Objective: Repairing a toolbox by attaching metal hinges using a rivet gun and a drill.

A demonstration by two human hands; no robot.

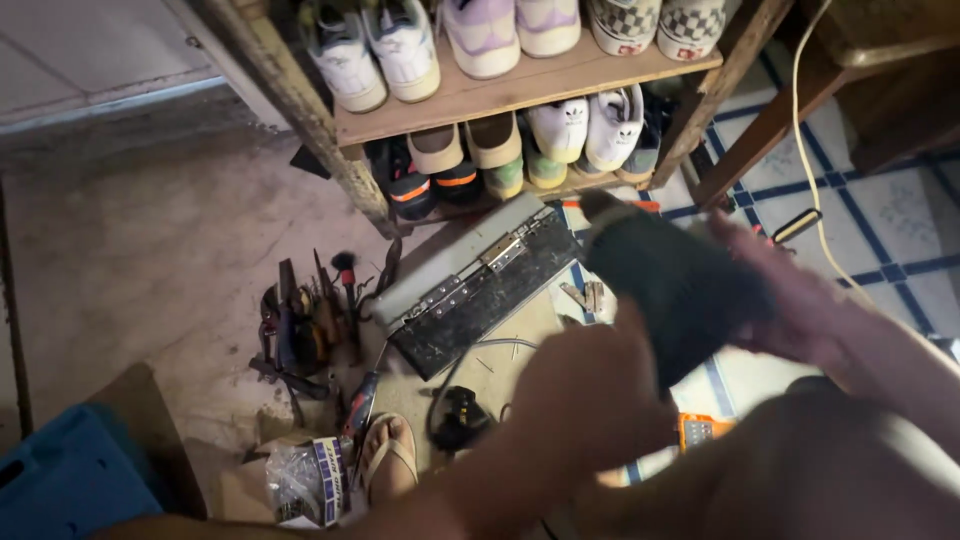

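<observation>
the left hand (590,395) and the right hand (800,300) together held a dark shoe (675,290) up in front of the camera — left grip wrapped round its near side, right grip closed on its far side, both blurred. below, a sandalled foot (388,455) rested on the floor (150,260) beside a screwdriver (362,400) and a heap of tools (300,330). just past them lay a grey metal case (470,290), and beyond it stood a wooden shoe rack (520,85) — full of sneakers.
</observation>
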